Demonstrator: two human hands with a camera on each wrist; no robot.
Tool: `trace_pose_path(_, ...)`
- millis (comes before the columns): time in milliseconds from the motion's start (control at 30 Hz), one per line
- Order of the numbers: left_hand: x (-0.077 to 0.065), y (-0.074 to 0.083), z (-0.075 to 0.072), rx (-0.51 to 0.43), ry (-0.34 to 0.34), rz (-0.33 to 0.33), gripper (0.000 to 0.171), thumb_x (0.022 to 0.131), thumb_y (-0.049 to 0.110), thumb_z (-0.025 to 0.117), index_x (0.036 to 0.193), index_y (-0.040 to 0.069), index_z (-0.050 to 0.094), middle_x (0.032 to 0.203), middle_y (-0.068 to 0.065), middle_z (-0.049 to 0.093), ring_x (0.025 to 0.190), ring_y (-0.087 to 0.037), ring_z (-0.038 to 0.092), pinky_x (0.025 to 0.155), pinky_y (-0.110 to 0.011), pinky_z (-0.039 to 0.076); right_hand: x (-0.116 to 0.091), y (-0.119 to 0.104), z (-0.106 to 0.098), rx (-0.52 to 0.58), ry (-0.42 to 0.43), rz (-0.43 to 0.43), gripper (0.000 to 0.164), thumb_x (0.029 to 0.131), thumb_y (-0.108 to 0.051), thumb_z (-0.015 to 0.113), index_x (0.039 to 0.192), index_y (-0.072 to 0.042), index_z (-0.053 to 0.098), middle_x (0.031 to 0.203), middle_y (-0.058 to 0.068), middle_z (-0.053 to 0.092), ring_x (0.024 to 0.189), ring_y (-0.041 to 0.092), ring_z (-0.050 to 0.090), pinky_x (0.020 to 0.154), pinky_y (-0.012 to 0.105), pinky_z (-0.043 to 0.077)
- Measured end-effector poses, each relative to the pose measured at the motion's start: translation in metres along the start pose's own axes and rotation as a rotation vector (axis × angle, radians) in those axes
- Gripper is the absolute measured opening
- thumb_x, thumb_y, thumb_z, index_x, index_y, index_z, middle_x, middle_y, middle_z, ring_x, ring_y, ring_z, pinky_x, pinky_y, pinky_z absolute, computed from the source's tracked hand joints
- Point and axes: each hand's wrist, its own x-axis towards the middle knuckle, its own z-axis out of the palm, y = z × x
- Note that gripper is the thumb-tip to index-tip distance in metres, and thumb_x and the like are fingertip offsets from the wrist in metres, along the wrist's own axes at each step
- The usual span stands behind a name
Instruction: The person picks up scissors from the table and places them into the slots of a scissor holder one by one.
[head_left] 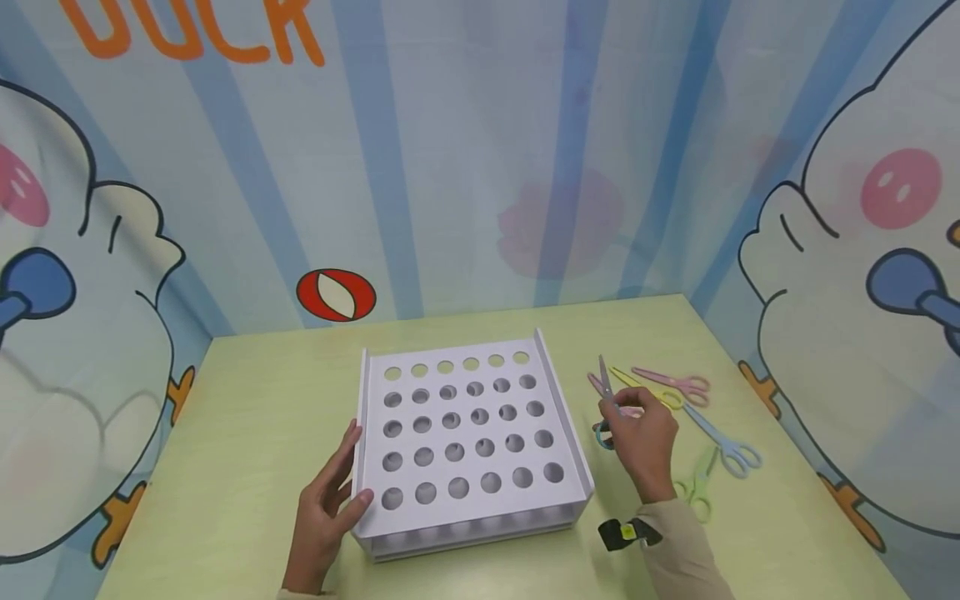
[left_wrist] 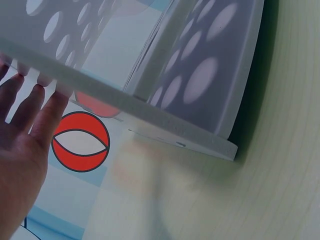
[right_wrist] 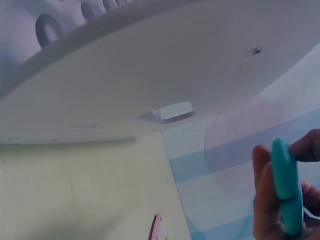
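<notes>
A white rack [head_left: 465, 433] with rows of round holes stands on the table, its top sloping. My left hand [head_left: 324, 500] rests against the rack's left side panel, thumb near the front corner; in the left wrist view the straight fingers [left_wrist: 50, 112] touch the panel's edge. To the right of the rack, my right hand [head_left: 642, 433] pinches a pair of scissors, blades [head_left: 605, 377] pointing up and away. Their teal handle [right_wrist: 287, 190] shows between thumb and fingers in the right wrist view. Partly hidden behind that hand lies a pink pair of scissors [head_left: 595, 382].
Right of the rack, several more scissors lie loose on the pale table [head_left: 262, 450]: pink [head_left: 686, 384], yellow [head_left: 663, 396], blue [head_left: 723, 437] and green [head_left: 702, 483]. A printed curtain [head_left: 465, 167] closes off the back and sides.
</notes>
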Motion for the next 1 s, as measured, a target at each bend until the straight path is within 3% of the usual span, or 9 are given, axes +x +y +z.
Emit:
trace_pose_path(133,-0.001,0.000,0.001,-0.003,0.011,0.000,0.072,0.085,-0.010,0.061,0.152,0.002,0.041,0.164,-0.007,0.035,0.141,0.001,0.045,0.103,-0.014,0.048,-0.002,-0.006,-0.003,0.080,-0.020,-0.008,0.012,0.087,-0.008,0.069,0.092,0.002,0.064,0.090,0.028,0.069,0.046,-0.004,0.061,0.047,0.021,0.056)
trace_pose_path(300,0.000,0.002,0.002,0.006,0.032,-0.028,0.071,0.085,-0.009,0.062,0.152,0.005,0.043,0.163,-0.008,0.036,0.140,0.003,0.046,0.102,-0.013,0.048,-0.003,-0.013,-0.007,0.158,-0.028,-0.025,0.017,0.087,-0.008,0.075,0.099,0.003,0.069,0.089,0.021,0.072,0.051,-0.003,0.064,0.051,0.020,0.057)
trace_pose_path(433,0.000,0.003,0.002,0.016,0.036,-0.043,0.071,0.085,-0.008,0.063,0.152,0.006,0.043,0.163,-0.008,0.036,0.140,0.003,0.046,0.102,-0.013,0.048,-0.002,-0.015,-0.009,0.164,-0.001,-0.072,0.021,0.084,-0.008,0.079,0.102,0.000,0.074,0.073,-0.007,0.072,0.053,-0.003,0.062,0.052,0.017,0.054)
trace_pose_path(533,0.000,0.003,0.002,0.017,0.038,-0.047,0.071,0.085,-0.007,0.063,0.152,0.007,0.044,0.163,-0.008,0.037,0.140,0.003,0.046,0.101,-0.013,0.049,-0.002,-0.017,-0.010,0.150,0.052,-0.100,0.026,0.081,-0.007,0.081,0.106,-0.003,0.076,0.074,-0.012,0.068,0.059,-0.004,0.060,0.053,0.014,0.052)
trace_pose_path(633,0.000,0.003,0.002,0.013,0.039,-0.045,0.071,0.085,-0.008,0.063,0.152,0.007,0.044,0.163,-0.007,0.038,0.140,0.002,0.047,0.101,-0.013,0.049,-0.003,-0.021,-0.010,0.149,0.087,-0.079,0.030,0.079,-0.007,0.083,0.107,-0.002,0.074,0.094,0.003,0.071,0.069,-0.006,0.060,0.058,0.012,0.052)
trace_pose_path(700,0.000,0.003,0.002,0.012,0.041,-0.044,0.071,0.085,-0.007,0.063,0.151,0.007,0.044,0.162,-0.007,0.038,0.139,0.002,0.047,0.101,-0.013,0.049,-0.003,-0.023,-0.010,0.167,0.090,-0.055,0.029,0.078,-0.007,0.084,0.104,0.001,0.074,0.099,0.006,0.070,0.074,-0.006,0.060,0.062,0.010,0.052)
trace_pose_path(900,0.000,0.002,0.002,0.004,0.044,-0.027,0.070,0.084,-0.008,0.063,0.151,0.006,0.045,0.162,-0.009,0.039,0.139,0.002,0.048,0.101,-0.013,0.049,-0.003,-0.029,-0.014,0.432,0.026,0.106,0.015,0.079,-0.006,0.083,0.091,-0.003,0.074,0.079,-0.009,0.071,0.073,0.003,0.059,0.064,0.015,0.053)
trace_pose_path(1000,0.000,0.002,0.002,-0.001,0.045,-0.022,0.070,0.084,-0.009,0.062,0.151,0.005,0.045,0.162,-0.009,0.039,0.139,0.001,0.049,0.101,-0.013,0.049,-0.004,-0.033,-0.016,0.593,-0.008,0.168,0.008,0.081,-0.003,0.080,0.082,-0.008,0.075,0.075,-0.008,0.068,0.068,0.006,0.054,0.060,0.018,0.049)
